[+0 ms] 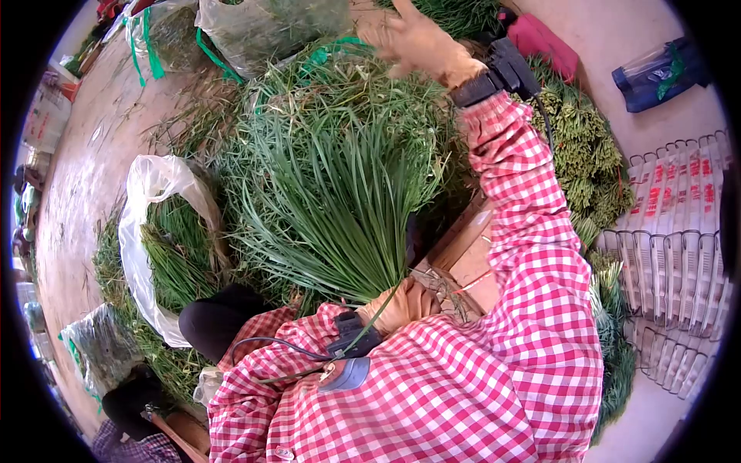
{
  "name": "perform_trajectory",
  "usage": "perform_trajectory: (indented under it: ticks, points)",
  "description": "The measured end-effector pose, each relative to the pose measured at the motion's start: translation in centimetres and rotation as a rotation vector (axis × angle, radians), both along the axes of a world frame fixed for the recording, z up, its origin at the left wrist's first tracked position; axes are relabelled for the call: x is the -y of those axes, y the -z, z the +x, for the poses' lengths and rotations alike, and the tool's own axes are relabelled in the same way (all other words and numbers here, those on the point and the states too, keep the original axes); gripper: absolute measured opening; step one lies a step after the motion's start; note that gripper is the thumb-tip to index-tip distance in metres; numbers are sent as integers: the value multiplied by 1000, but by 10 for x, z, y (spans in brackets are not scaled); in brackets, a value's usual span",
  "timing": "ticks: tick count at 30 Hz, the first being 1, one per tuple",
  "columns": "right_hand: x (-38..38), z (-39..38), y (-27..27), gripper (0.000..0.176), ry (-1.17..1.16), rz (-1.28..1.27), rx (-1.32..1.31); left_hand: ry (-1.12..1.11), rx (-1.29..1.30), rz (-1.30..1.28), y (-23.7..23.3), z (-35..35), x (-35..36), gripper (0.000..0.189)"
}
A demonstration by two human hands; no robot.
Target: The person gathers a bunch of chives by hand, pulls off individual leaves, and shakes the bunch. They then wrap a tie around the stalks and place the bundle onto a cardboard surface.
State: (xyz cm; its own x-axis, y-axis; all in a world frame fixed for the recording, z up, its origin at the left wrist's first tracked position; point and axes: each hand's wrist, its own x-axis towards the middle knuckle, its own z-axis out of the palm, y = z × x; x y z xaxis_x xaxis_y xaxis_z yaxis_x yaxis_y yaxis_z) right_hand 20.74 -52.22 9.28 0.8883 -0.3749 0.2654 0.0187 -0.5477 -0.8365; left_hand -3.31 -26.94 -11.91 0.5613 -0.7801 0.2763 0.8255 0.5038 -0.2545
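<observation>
My left hand (407,305), in a tan glove, is wrapped round the base of a bunch of garlic chives (347,208) close to my body. The long flat leaves fan out away from me over a loose heap of green trimmings (266,154). My right hand (421,45), gloved alike, reaches out at the top of the view. Its fingers are spread and slightly blurred, with nothing seen in them. Below it lies the far edge of the heap. One long leaf hangs back across my left wrist strap.
At left stands a white plastic bag (137,231) of greens. Filled clear bags (270,31) sit at the far side. To the right are stacked green bundles (579,147), ribbed plastic crates (671,262) and a blue bundle (656,77). Another person's dark checked sleeve (127,444) shows lower left.
</observation>
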Motion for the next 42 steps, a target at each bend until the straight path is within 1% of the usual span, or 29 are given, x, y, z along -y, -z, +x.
perform_trajectory:
  ticks: [2,3,4,5,6,7,8,10,13,16,18,19,20,22,23,26,27,28,29,30,31,33,34,36,37,38,39,40,42]
  points:
    - [8,-20,-3,34,23,-184,-314,100,6,-39,17,-3,-2,30]
    - [-6,-45,-13,35,-24,-134,-555,138,-1,-57,22,-4,-4,28]
    - [-10,-63,4,34,-158,145,-596,177,-8,-75,27,-6,-5,27]
    - [-31,-85,7,36,-218,254,-645,219,-132,-178,23,-10,-6,24]
    - [-44,-101,21,41,-251,318,-772,259,-146,-179,19,-10,-9,22]
    - [-59,-117,30,46,-213,230,-844,299,-160,-180,15,-9,-11,22]
    - [-68,-130,44,51,-208,205,-844,330,-65,-77,11,-2,-18,23]
    - [-84,-142,54,51,-174,340,-860,281,-69,-20,-2,2,-13,32]
    - [-88,-156,70,42,-67,431,-751,193,-185,28,-25,-7,-4,47]
    - [-91,-162,80,29,-52,523,-750,255,-90,14,-15,0,-4,45]
    - [-93,-165,89,23,-42,389,-614,273,-53,9,-7,1,-4,44]
    - [-87,-156,93,18,69,131,-476,280,-44,7,-4,3,-3,43]
    - [-69,-136,100,17,96,-126,-430,287,-39,5,-2,3,-4,43]
    - [-34,-97,114,17,255,-667,-352,296,-26,4,1,3,-3,42]
    - [-35,-73,83,26,299,-922,-431,301,-21,-1,3,3,-3,41]
    - [-30,-10,8,63,62,-496,-472,305,-10,-1,5,6,-3,39]
    - [-35,14,5,58,-15,-203,-403,300,-9,-4,5,7,-4,39]
    - [-50,32,-16,65,-72,-120,-555,301,-13,-4,6,7,-3,38]
    - [-53,54,-5,64,-147,-147,-610,300,-16,-8,7,7,-3,38]
    - [-57,72,5,69,-227,-276,-745,306,-19,-11,7,8,-1,37]
    - [-70,79,10,71,-224,-391,-827,314,-20,-17,8,7,-1,36]
    - [-83,95,51,51,-249,-602,-813,325,-33,-28,8,9,0,35]
    - [-89,98,58,43,-287,-691,-832,338,-42,-28,8,10,-2,35]
    - [-81,107,51,32,-158,-575,-679,347,-62,-37,9,11,-2,34]
    - [-74,109,26,20,-120,-461,-580,346,-66,-42,10,10,0,33]
    - [-52,118,12,13,-253,-772,-260,350,-64,-37,11,10,-1,32]
    - [-31,127,-3,14,-266,-1121,108,352,-56,-29,12,10,-1,32]
    - [-28,119,-41,21,-146,-1198,172,358,-40,-24,13,10,-1,31]
    - [-27,103,-109,14,-184,-431,248,367,-11,-16,14,8,-1,30]
